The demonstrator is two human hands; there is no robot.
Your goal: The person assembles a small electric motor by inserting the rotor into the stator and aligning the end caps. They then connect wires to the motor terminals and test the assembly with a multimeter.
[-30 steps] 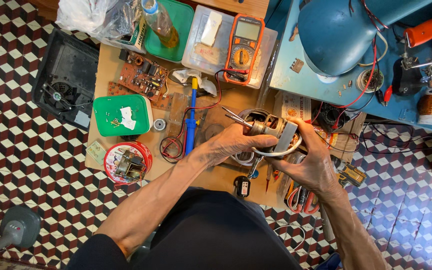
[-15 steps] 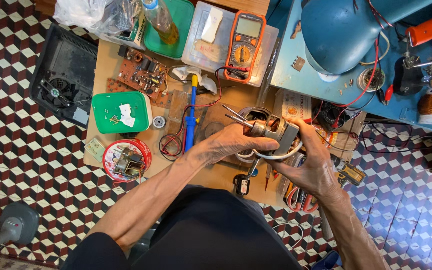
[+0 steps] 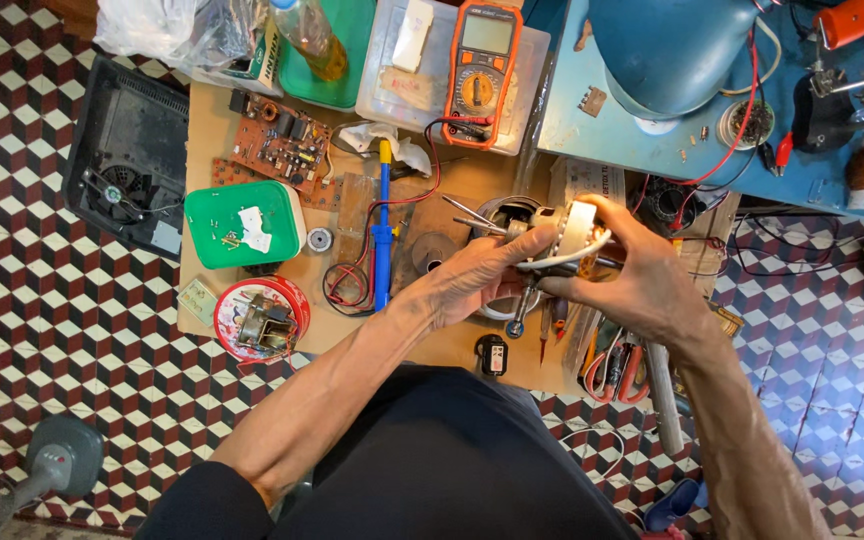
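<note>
- Left hand and right hand: fingers closed around a small electric motor, lifted above the counter.
- Motor: probably heavy, rigid; best gripped by its casing, not the wires.
- Beyond the motor: orange multimeter.
</note>
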